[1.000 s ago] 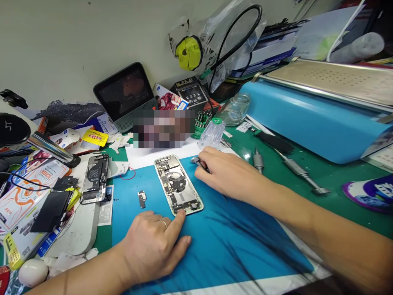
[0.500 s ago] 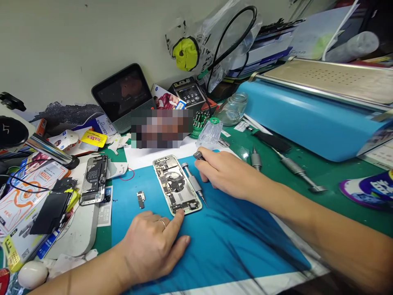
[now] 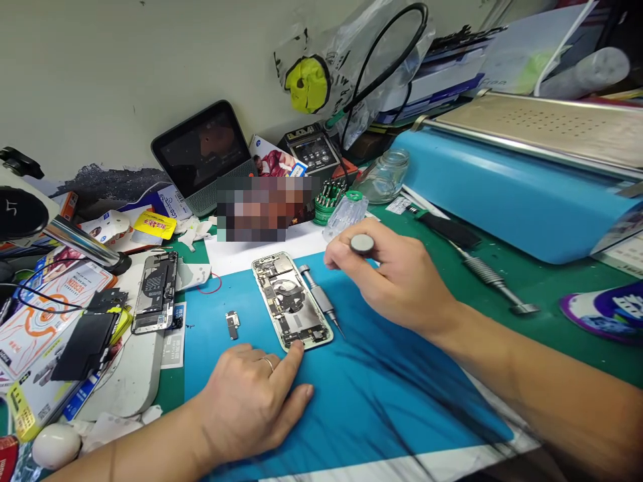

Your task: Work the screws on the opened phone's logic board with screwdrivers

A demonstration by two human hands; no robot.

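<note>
An opened phone (image 3: 290, 301) with its insides showing lies on the blue mat (image 3: 382, 395). My left hand (image 3: 251, 402) rests flat on the mat, index fingertip pressing the phone's near end, holding nothing. My right hand (image 3: 396, 274) hovers just right of the phone's far end, fingers closed round a screwdriver whose round grey cap (image 3: 362, 243) faces up. A second grey screwdriver (image 3: 320, 301) lies on the mat along the phone's right side. A small loose part (image 3: 232, 324) sits left of the phone.
Another opened phone (image 3: 155, 291) lies at the left among packaging and cables. Behind are a small screen (image 3: 201, 150), a bit holder (image 3: 329, 201), a glass jar (image 3: 386, 175) and a long blue machine (image 3: 507, 181). A spring-handled tool (image 3: 489, 281) lies on the green mat.
My right hand laid one screwdriver down beside the phone, then rose holding another with its cap up. The screwdriver on the green mat is no longer seen. My left hand stayed put.
</note>
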